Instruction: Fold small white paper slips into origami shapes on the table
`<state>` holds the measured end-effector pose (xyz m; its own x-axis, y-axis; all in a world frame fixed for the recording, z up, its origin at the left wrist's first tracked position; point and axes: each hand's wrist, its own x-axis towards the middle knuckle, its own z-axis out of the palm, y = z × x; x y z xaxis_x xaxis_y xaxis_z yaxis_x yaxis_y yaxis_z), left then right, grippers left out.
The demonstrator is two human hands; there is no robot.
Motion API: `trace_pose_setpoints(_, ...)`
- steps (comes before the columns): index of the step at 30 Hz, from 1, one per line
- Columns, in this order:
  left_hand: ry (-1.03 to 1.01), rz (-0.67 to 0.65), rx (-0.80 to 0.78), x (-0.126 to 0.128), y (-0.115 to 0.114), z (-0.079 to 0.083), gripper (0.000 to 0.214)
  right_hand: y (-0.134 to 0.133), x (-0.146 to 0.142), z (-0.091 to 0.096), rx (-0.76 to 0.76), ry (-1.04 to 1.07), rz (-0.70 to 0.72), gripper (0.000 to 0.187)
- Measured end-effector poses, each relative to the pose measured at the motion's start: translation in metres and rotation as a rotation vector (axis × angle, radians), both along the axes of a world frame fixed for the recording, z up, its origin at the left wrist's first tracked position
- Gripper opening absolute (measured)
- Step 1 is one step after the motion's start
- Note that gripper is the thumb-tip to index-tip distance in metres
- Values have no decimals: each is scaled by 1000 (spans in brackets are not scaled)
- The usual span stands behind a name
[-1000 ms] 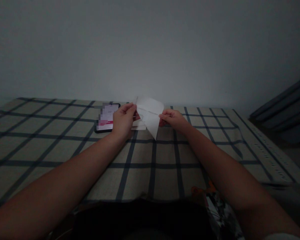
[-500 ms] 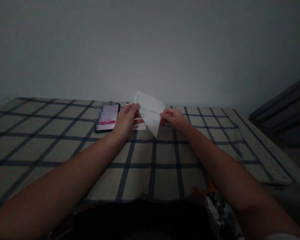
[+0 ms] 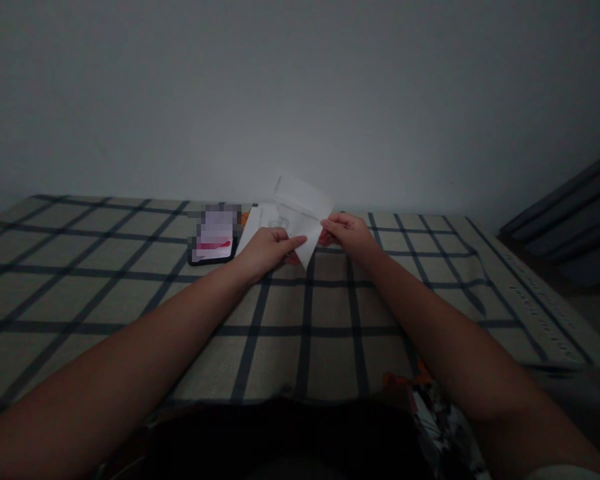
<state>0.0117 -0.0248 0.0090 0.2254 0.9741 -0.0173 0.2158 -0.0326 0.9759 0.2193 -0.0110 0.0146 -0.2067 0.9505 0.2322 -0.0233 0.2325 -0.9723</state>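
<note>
A white sheet of paper (image 3: 303, 200), creased across its middle, is held up above the table between both hands. My left hand (image 3: 273, 250) pinches its lower left part, thumb lying on the front face. The right edge is gripped between thumb and fingers of my right hand (image 3: 345, 230). Behind my left hand another white paper (image 3: 257, 223) with faint printed line drawings lies on the cloth, partly covered by that hand and the held sheet.
A phone (image 3: 214, 250) with a lit, partly blurred screen lies left of the papers. The checked tablecloth (image 3: 205, 360) covers the table up to a grey wall (image 3: 300, 100). Dark draped fabric (image 3: 570, 213) is at the far right. Patterned cloth (image 3: 440, 427) shows near my lap.
My left hand has shifted from the sheet's upper left edge down and right to its lower part. The printed paper behind is more exposed. My right hand keeps its grip, nearly unmoved.
</note>
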Motion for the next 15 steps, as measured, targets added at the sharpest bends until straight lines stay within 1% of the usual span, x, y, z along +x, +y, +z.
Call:
trace_pose_setpoints(5,22,33,70,2,-3,3,40,1,1,0,-94,49,30,33)
trace_pose_setpoints(8,-81,62,47,3,-3,3,38,0,3,1,-141,48,83,34)
trace_pose_setpoints(11,-136,67,36,3,-2,4,37,-2,3,1,-166,-32,171,32)
trace_pose_setpoints(15,-92,76,53,4,-3,5,38,-6,1,2,-157,-132,216,28)
